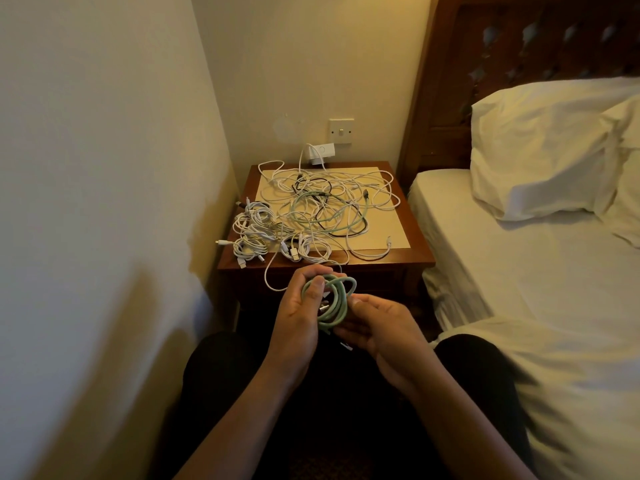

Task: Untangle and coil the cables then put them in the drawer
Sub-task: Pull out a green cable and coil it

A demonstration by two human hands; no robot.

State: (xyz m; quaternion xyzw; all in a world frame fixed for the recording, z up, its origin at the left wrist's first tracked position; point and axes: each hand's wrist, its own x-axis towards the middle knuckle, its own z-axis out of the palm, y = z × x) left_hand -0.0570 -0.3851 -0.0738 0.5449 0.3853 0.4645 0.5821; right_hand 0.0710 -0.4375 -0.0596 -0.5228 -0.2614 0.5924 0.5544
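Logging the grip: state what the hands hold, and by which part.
A coiled green cable: the left hand grips the coil's left side, thumb across it; the right hand pinches its right edge.

A white pillow (540,147) lies on the white bedsheet (519,271) below a dark carved headboard (519,39). A light switch (341,130) sits on the cream wall (104,133) above a wooden bedside table (420,255) bearing a pale mat (389,225).

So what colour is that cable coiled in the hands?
Pale mint green; the head view shows the cable held in the left hand and right hand.
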